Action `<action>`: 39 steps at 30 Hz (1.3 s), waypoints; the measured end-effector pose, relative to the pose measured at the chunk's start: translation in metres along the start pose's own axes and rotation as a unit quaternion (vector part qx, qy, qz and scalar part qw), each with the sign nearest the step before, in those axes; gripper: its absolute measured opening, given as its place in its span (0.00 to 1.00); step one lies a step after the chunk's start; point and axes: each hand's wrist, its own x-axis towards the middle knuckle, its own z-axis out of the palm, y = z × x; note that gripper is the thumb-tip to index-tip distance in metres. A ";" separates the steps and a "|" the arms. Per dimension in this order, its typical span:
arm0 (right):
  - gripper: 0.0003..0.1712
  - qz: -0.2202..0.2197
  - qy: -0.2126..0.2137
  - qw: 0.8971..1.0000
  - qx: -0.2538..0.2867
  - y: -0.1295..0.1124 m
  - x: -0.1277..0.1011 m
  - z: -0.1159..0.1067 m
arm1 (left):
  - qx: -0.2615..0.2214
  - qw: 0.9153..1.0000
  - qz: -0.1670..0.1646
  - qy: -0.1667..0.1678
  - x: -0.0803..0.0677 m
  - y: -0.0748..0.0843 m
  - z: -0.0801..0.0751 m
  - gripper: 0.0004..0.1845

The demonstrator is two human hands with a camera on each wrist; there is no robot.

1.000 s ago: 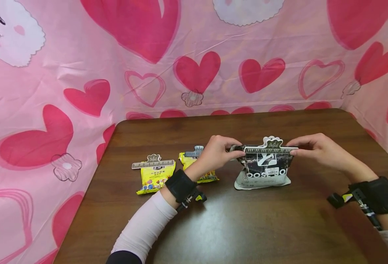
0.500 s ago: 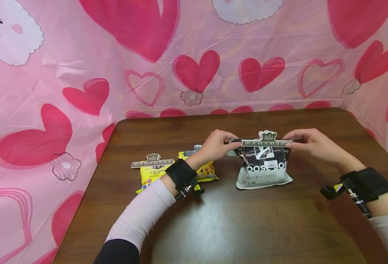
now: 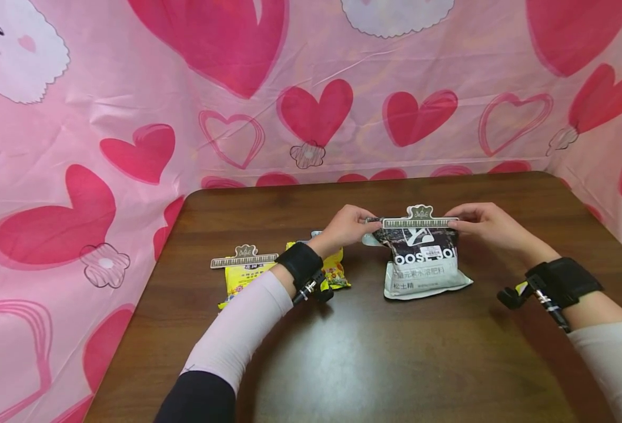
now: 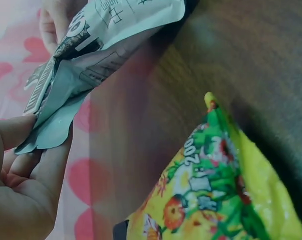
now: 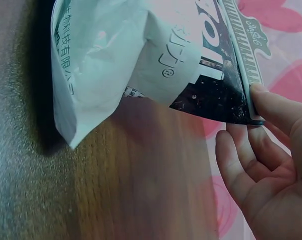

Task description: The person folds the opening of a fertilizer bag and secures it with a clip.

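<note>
A black and white printed bag [image 3: 422, 273] stands on the table, its top edge clamped by a long piano-key bag clip [image 3: 421, 222]. My left hand [image 3: 347, 226] pinches the bag's top left corner beside the clip's end; in the left wrist view its thumb lies on the folded corner [image 4: 55, 127]. At the other end, my right hand [image 3: 482, 222] pinches the top right corner, the thumb [image 5: 273, 102] over the clip's end and the other fingers behind the bag. The bag's back is hidden in the head view.
To the left lies a yellow bag [image 3: 244, 279] with a similar piano-key clip [image 3: 244, 257]. A second yellow bag [image 3: 334, 270] is partly hidden behind my left wrist. The wooden table [image 3: 395, 364] meets a pink heart-patterned cloth [image 3: 226, 70] at the back.
Both hands have moved slightly left and up with the bag's clipped top. The bag's lower front now shows more. My right forearm has come further into view.
</note>
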 end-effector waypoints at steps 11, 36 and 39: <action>0.21 0.012 -0.023 0.999 0.027 0.009 0.013 0.006 | -0.021 0.997 -0.072 -0.022 0.012 -0.006 0.001 0.19; 0.26 0.087 -0.016 0.996 -0.001 0.014 0.031 0.016 | 0.130 0.988 -0.075 0.034 0.023 -0.012 0.005 0.19; 0.27 0.096 -0.016 0.995 0.002 0.014 0.031 0.016 | 0.139 0.986 -0.078 0.039 0.023 -0.012 0.006 0.19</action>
